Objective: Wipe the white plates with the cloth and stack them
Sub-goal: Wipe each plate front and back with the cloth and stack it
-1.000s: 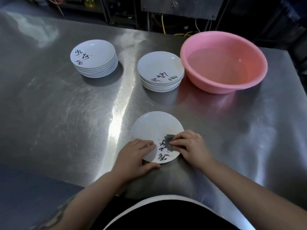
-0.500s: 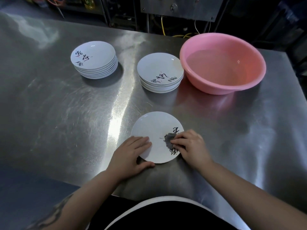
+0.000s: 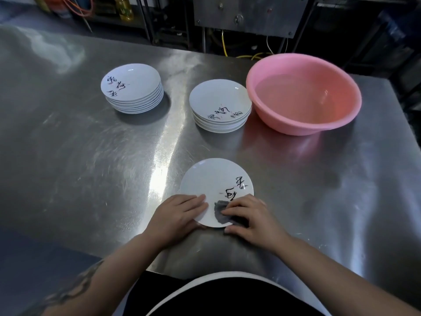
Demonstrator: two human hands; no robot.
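One steel worktop (image 3: 68, 167), pink basin (image 3: 304, 93) at back right edge, two plate stacks (image 3: 132, 87) (image 3: 219, 106) beside it, single plate (image 3: 211, 185) at front edge pressed by flat left hand (image 3: 180, 215), grey cloth (image 3: 222, 213) pressed on it under curled fingers of right hand (image 3: 252, 217)

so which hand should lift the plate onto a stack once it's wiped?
Left hand, probably: it rests on the plate rim, holding nothing. The right hand presses the cloth.

We observe one white plate (image 3: 211, 183) on the steel worktop (image 3: 68, 160). The left hand (image 3: 177, 215) lies flat on its rim; the right hand (image 3: 252, 217) presses a grey cloth (image 3: 220, 212) onto it. Two plate stacks (image 3: 134, 90) (image 3: 219, 106) and a pink basin (image 3: 303, 92) stand beyond.
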